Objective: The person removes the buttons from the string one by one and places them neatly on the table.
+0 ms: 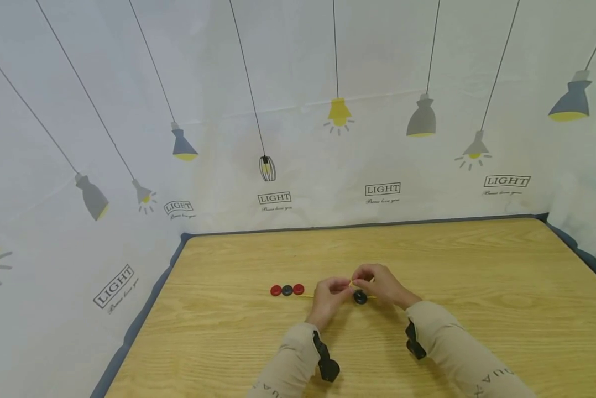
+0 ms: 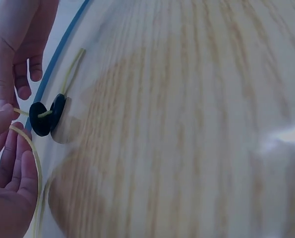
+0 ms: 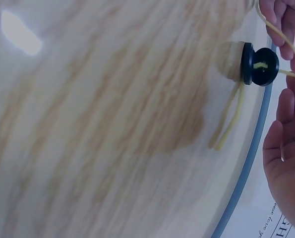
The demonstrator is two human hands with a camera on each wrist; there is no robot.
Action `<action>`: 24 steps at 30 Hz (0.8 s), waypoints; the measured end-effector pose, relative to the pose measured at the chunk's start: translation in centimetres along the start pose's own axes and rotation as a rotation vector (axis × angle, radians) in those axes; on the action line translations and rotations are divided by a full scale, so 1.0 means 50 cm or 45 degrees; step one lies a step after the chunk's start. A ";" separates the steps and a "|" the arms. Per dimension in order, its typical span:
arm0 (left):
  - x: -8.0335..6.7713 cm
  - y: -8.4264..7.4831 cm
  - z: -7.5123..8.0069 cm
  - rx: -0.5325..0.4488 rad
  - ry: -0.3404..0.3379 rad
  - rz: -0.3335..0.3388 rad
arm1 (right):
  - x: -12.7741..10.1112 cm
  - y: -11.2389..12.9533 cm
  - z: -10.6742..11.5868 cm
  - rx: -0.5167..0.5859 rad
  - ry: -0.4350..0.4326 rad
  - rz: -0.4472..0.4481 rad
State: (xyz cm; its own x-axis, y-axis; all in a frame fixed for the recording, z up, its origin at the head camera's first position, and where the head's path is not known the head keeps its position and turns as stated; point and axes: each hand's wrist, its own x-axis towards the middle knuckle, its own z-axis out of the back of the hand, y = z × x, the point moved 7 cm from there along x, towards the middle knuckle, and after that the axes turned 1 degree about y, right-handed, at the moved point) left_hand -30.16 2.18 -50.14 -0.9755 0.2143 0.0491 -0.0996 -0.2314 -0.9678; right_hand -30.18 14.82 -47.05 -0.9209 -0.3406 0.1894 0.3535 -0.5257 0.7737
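Two black buttons (image 2: 38, 119) hang on a yellow string (image 2: 37, 163), which passes through their holes. In the head view the buttons (image 1: 360, 297) sit just below and between both hands, over the table. My left hand (image 1: 326, 301) pinches the string between thumb and fingertips. Opposite it, the fingertips of my right hand (image 1: 385, 284) also pinch the string, close to the nearer button. The two hands' fingertips nearly meet. A short tail of the string (image 3: 231, 121) trails from the far side of the buttons; its longer part runs beneath my left hand.
Left of the hands, a red button (image 1: 276, 291), a dark button (image 1: 287, 290) and another red button (image 1: 298, 289) lie in a row on the wooden table (image 1: 218, 342). A lamp-printed white cloth (image 1: 318, 160) rises behind the table's far edge.
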 end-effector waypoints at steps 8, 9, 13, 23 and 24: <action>-0.005 -0.007 0.002 0.036 -0.029 -0.054 | 0.001 -0.003 -0.005 -0.005 0.007 -0.010; -0.005 -0.009 0.003 0.035 -0.038 -0.055 | 0.001 -0.003 -0.005 -0.008 0.007 -0.017; -0.008 -0.015 0.008 0.028 -0.063 -0.058 | 0.000 -0.006 -0.007 -0.028 0.007 -0.029; -0.007 -0.017 0.007 -0.029 -0.055 -0.077 | 0.001 -0.012 -0.021 -0.097 0.062 0.012; -0.007 -0.016 0.007 -0.035 -0.054 -0.078 | 0.000 -0.013 -0.021 -0.097 0.063 0.007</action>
State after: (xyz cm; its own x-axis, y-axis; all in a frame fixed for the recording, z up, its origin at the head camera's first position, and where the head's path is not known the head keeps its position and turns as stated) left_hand -29.82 1.94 -49.29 -0.9752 0.1869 0.1182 -0.1543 -0.1926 -0.9691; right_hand -30.21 14.32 -48.19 -0.9104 -0.3806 0.1623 0.3719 -0.5809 0.7241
